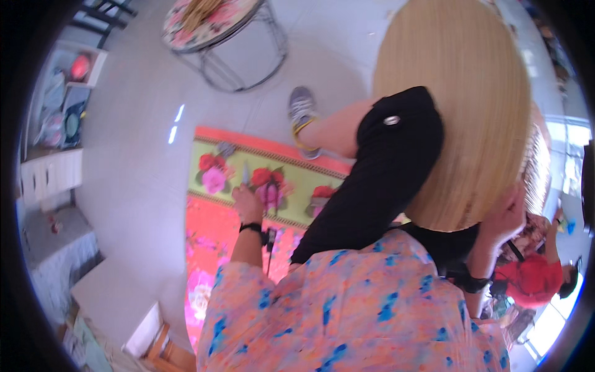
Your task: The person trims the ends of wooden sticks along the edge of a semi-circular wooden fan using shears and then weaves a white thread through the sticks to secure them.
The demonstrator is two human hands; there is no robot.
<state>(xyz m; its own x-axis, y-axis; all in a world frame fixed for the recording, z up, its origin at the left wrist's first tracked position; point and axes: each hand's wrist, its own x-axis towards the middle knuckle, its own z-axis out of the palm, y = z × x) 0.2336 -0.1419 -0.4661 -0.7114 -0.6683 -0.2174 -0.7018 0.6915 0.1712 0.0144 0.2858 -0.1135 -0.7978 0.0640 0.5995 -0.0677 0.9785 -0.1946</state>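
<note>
from my distant seat i see the left hand (248,204) with its fingers closed around a slim pale tool (246,172), whose pointed end looks away from the body; its handle is hidden in the grip. the right hand (507,217) is at the lower right edge of a large tan oval panel (458,105), which shows fine straight lines like straw. this hand is bright and a little blurred, so i cannot tell if it pinches the edge or only rests against it. a dark band is on each wrist. the panel is to the right of the bent knee in black trousers (396,155), and the knee overlaps its left side in my view. under the left hand is a red and green floral mat (204,245), with a small grey round thing (225,149) near its far edge. the grey shoe (302,104) is at this edge also. farther out, on the pale floor (136,204), there is a round floral table (180,38) with a bundle of straw-like stalks (199,13) on it. at the far right i see another person in a red shirt (532,280).
</note>
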